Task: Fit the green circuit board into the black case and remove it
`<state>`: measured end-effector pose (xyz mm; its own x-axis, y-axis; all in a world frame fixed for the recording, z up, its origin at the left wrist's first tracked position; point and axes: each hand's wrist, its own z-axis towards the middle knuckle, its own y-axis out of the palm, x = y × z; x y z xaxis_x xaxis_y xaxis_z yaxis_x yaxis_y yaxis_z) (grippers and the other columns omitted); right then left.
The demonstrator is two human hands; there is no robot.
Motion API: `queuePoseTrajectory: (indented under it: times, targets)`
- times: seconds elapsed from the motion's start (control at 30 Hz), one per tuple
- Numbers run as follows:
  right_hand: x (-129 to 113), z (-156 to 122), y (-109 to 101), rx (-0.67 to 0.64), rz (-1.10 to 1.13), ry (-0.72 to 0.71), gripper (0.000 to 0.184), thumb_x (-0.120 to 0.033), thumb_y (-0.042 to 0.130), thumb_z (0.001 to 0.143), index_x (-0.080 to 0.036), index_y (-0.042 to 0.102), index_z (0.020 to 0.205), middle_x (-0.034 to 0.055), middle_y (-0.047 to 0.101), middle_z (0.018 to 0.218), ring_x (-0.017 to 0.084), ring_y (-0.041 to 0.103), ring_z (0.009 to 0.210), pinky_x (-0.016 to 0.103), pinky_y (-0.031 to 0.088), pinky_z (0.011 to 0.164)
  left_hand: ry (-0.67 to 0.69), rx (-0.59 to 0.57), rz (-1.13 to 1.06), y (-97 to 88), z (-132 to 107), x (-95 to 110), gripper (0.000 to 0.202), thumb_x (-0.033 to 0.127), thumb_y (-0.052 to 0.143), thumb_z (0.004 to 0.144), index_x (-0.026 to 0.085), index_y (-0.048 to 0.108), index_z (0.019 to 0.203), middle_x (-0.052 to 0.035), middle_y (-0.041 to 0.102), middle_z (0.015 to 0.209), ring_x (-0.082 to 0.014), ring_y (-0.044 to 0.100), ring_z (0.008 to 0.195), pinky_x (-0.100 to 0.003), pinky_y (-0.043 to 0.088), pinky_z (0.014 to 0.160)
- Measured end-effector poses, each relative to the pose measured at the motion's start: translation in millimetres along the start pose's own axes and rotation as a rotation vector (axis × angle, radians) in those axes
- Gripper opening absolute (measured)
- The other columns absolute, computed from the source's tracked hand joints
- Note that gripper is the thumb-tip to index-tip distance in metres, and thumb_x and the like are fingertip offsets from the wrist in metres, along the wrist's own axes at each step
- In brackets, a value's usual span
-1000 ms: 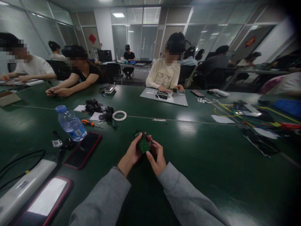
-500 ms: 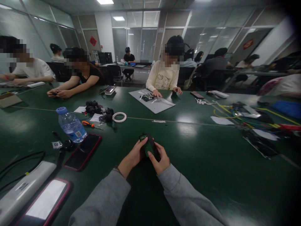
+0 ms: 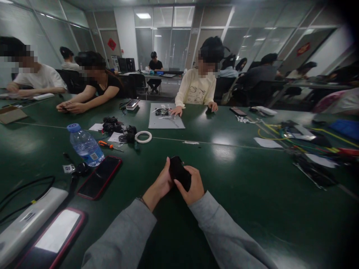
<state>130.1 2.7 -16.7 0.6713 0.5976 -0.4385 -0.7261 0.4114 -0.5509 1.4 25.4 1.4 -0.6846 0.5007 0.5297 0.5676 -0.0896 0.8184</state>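
Two sets of fingers, left hand [image 3: 160, 185] and right hand [image 3: 194, 189], are clamped on a small black part [image 3: 179, 175], now flipped, green side hidden.

Dim room lit by ceiling panels [image 3: 143, 16] whose glare pools on the green table [image 3: 224, 151], while the corners darken and bend outward (wide-lens distortion), the right edge smears, and far figures stay soft.

Grey sleeves [image 3: 123, 239], thin L wristband [image 3: 141, 201]
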Motion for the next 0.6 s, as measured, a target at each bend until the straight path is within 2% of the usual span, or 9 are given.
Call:
queuePoseTrajectory:
  times: [0.17, 0.33, 0.5, 0.6]
  targets:
    - [-1.2, -1.6, -0.6, -0.045, 0.089, 0.126, 0.05, -0.036, 0.056, 0.08, -0.013, 0.039, 0.12, 0.0151, 0.047, 0.112, 0.025, 0.049, 0.105, 0.043, 0.046, 0.087, -0.006, 0.05, 0.006, -3.2, 3.4, -2.3, 0.067, 0.066, 0.041, 0.076, 0.012, 0.058, 0.111, -0.014, 0.062, 0.108, -0.0254, 0.054, 0.107, -0.036, 0.035, 0.098]
    - [1.5, -5.9, 1.1, -0.113, 0.061, 0.135, 0.05, -0.036, 0.048, 0.086, -0.015, 0.033, 0.129, 0.0143, 0.046, 0.121, 0.024, 0.05, 0.108, 0.042, 0.047, 0.089, 0.025, 0.11, 0.017, 0.6, 1.9, -2.8, 0.067, 0.068, 0.04, 0.075, 0.014, 0.057, 0.113, -0.013, 0.061, 0.11, -0.0246, 0.054, 0.108, -0.036, 0.037, 0.096]
    - [0.9, -6.0, -2.7, -0.065, 0.024, 0.133, 0.046, -0.035, 0.041, 0.089, -0.014, 0.034, 0.13, 0.0148, 0.047, 0.119, 0.024, 0.049, 0.107, 0.043, 0.046, 0.09, 0.094, 0.172, 0.062, 1.8, 4.5, -7.2, 0.061, 0.063, 0.045, 0.076, 0.015, 0.057, 0.112, -0.0126, 0.062, 0.108, -0.023, 0.056, 0.104, -0.035, 0.04, 0.093]
    - [0.3, -3.8, -7.0, 0.012, 0.015, 0.117, 0.045, -0.033, 0.039, 0.09, -0.013, 0.034, 0.13, 0.0153, 0.048, 0.117, 0.024, 0.049, 0.107, 0.045, 0.045, 0.09, 0.15, 0.183, 0.064, -3.0, 9.0, -10.3, 0.057, 0.061, 0.048, 0.076, 0.016, 0.058, 0.11, -0.0118, 0.063, 0.105, -0.0227, 0.058, 0.1, -0.036, 0.042, 0.09]
